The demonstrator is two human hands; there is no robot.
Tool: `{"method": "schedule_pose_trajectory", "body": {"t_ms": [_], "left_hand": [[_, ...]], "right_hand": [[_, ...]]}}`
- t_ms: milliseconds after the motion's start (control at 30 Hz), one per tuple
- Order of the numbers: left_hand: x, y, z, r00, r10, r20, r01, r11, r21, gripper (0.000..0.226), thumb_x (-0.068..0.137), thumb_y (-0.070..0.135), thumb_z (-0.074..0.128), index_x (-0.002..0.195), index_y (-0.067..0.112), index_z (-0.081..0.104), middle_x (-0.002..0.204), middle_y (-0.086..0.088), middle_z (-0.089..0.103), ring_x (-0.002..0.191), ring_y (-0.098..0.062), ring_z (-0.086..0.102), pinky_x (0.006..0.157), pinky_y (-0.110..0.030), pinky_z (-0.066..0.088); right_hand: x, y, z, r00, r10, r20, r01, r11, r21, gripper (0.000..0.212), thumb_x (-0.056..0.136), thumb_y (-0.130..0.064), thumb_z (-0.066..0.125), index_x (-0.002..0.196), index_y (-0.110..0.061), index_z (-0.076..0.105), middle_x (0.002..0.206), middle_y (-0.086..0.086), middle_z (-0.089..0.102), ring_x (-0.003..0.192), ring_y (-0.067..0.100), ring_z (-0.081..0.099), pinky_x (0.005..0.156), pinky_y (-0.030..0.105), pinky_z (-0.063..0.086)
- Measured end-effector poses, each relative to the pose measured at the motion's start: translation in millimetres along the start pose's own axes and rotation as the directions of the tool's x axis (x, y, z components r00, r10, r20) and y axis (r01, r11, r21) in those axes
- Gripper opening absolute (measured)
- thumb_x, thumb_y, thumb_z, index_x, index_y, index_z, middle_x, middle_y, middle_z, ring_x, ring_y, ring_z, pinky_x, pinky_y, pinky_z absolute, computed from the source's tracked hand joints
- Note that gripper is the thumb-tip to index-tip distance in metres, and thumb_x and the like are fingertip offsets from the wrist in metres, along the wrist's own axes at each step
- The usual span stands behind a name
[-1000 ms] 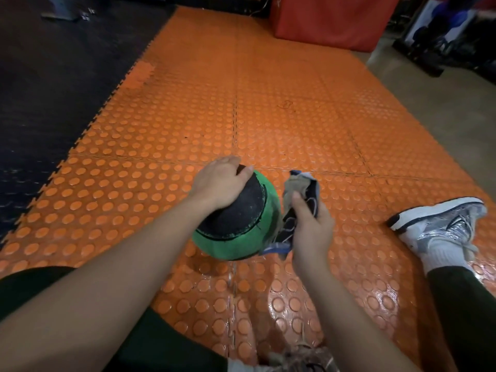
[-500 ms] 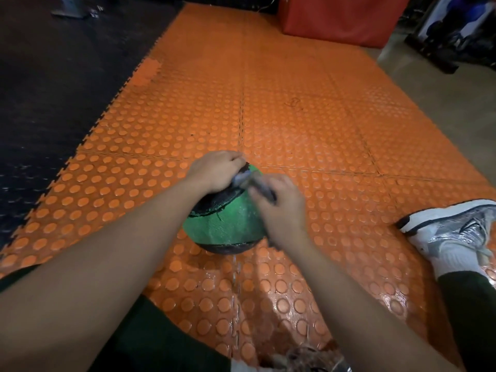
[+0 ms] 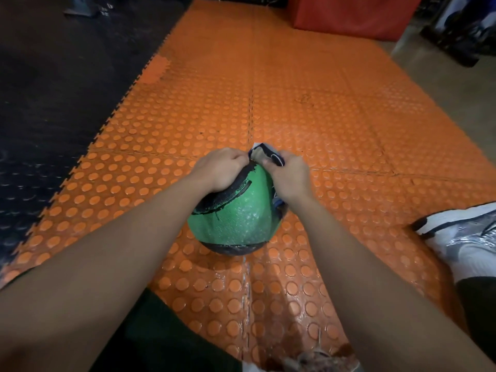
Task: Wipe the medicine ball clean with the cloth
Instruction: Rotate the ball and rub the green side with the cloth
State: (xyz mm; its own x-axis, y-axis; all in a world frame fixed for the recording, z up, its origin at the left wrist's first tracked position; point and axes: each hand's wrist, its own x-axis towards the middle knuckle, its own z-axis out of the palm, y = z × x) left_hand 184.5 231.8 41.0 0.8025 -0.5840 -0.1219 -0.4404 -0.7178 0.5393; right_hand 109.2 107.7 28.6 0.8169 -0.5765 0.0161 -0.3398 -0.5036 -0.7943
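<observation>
A green and black medicine ball [image 3: 236,218] rests on the orange studded mat [image 3: 308,108] between my legs. My left hand [image 3: 218,169] grips its upper left side over a black panel. My right hand [image 3: 288,174] presses a dark blue, grey and white cloth [image 3: 264,154] against the ball's top right. Part of the cloth sticks up past my fingers, and another bit hangs below my wrist on the ball's right side. The green surface looks wet and speckled.
My white and silver shoe [image 3: 461,234] lies on the mat to the right, another shoe [image 3: 308,361] at the bottom edge. Black flooring [image 3: 53,89] borders the mat on the left. A red padded block [image 3: 354,14] stands at the far end, with dark equipment [image 3: 461,28] beyond it.
My right hand brought the cloth from beside the ball onto its top and has slid it toward the upper right. The ball has turned, showing more green toward me.
</observation>
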Motion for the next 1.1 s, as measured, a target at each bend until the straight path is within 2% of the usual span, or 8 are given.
{"method": "schedule_pose_trajectory", "body": {"t_ms": [133, 267, 500, 667, 767, 900, 1000, 1100], "left_hand": [[3.4, 3.3, -0.1, 1.0, 0.009, 0.001, -0.009, 1.0, 0.013, 0.036, 0.098, 0.032, 0.034, 0.118, 0.03, 0.063, 0.135, -0.003, 0.054, 0.121, -0.027, 0.048, 0.097, -0.038, 0.04], [3.7, 3.9, -1.2, 1.0, 0.01, 0.014, -0.009, 1.0, -0.007, 0.035, 0.097, 0.034, 0.036, 0.122, 0.037, 0.06, 0.139, 0.004, 0.052, 0.126, -0.024, 0.045, 0.101, -0.036, 0.038], [-2.0, 9.3, 1.0, 1.0, 0.019, 0.018, -0.019, 1.0, 0.019, 0.036, 0.097, 0.038, 0.037, 0.128, 0.037, 0.055, 0.141, 0.005, 0.049, 0.129, -0.023, 0.043, 0.098, -0.034, 0.033], [6.9, 7.0, -1.4, 1.0, 0.001, 0.017, -0.001, 1.0, 0.001, 0.036, 0.098, 0.031, 0.035, 0.124, 0.03, 0.06, 0.139, -0.001, 0.051, 0.125, -0.025, 0.045, 0.092, -0.032, 0.036], [10.9, 4.1, 0.4, 0.999, -0.001, 0.042, 0.001, 1.0, -0.002, 0.036, 0.098, 0.034, 0.033, 0.123, 0.033, 0.06, 0.14, 0.005, 0.05, 0.124, -0.022, 0.046, 0.093, -0.033, 0.038], [5.0, 12.6, -0.2, 1.0, 0.0, 0.031, -0.001, 1.0, 0.009, 0.033, 0.097, 0.03, 0.038, 0.116, 0.025, 0.064, 0.133, -0.005, 0.055, 0.117, -0.026, 0.05, 0.088, -0.032, 0.039], [1.9, 21.9, 2.6, 1.0, -0.008, 0.019, 0.007, 0.999, 0.045, 0.028, 0.095, 0.03, 0.039, 0.104, 0.025, 0.065, 0.125, -0.007, 0.059, 0.112, -0.029, 0.052, 0.077, -0.03, 0.034], [8.4, 20.3, 1.8, 0.999, -0.054, 0.004, 0.054, 0.999, 0.0, 0.026, 0.094, 0.028, 0.04, 0.097, 0.021, 0.065, 0.124, -0.01, 0.06, 0.111, -0.029, 0.053, 0.081, -0.031, 0.039]], "right_hand": [[-37.3, 0.6, -5.5, 0.977, -0.173, -0.128, 0.169, 0.985, -0.037, 0.024, 0.089, -0.033, 0.06, 0.079, -0.011, 0.06, 0.079, 0.0, 0.043, 0.078, 0.017, 0.042, 0.062, 0.021, 0.022], [-50.0, 6.8, -10.2, 0.959, -0.269, -0.092, 0.267, 0.963, -0.034, 0.017, 0.089, -0.021, 0.06, 0.092, -0.006, 0.066, 0.079, -0.004, 0.043, 0.079, 0.014, 0.042, 0.063, 0.022, 0.023], [-3.8, 11.8, -10.2, 1.0, 0.016, -0.022, -0.018, 0.993, -0.117, 0.024, 0.094, -0.026, 0.052, 0.1, -0.005, 0.061, 0.096, 0.015, 0.064, 0.076, 0.023, 0.048, 0.055, 0.029, 0.024], [-44.7, 2.0, 0.1, 0.942, -0.31, -0.129, 0.281, 0.939, -0.2, 0.023, 0.091, -0.024, 0.056, 0.101, -0.005, 0.066, 0.088, 0.007, 0.052, 0.084, 0.023, 0.043, 0.067, 0.023, 0.022], [-57.4, 6.4, 0.1, 0.898, -0.433, -0.085, 0.401, 0.881, -0.249, 0.021, 0.085, -0.019, 0.065, 0.103, -0.009, 0.068, 0.091, 0.007, 0.055, 0.088, 0.026, 0.049, 0.074, 0.025, 0.031], [-23.3, 5.1, -14.7, 0.954, -0.297, -0.026, 0.286, 0.936, -0.204, 0.021, 0.089, -0.024, 0.059, 0.089, -0.004, 0.063, 0.084, 0.003, 0.045, 0.083, 0.021, 0.044, 0.063, 0.024, 0.02], [-4.3, 5.0, -14.3, 0.989, -0.143, -0.038, 0.132, 0.968, -0.213, 0.024, 0.091, -0.027, 0.054, 0.093, -0.004, 0.061, 0.091, 0.011, 0.053, 0.089, 0.028, 0.051, 0.061, 0.027, 0.019], [-24.7, 4.9, -7.3, 0.967, -0.224, -0.124, 0.199, 0.961, -0.191, 0.021, 0.091, -0.024, 0.056, 0.098, -0.005, 0.064, 0.089, 0.006, 0.049, 0.091, 0.028, 0.049, 0.062, 0.025, 0.019]]}}
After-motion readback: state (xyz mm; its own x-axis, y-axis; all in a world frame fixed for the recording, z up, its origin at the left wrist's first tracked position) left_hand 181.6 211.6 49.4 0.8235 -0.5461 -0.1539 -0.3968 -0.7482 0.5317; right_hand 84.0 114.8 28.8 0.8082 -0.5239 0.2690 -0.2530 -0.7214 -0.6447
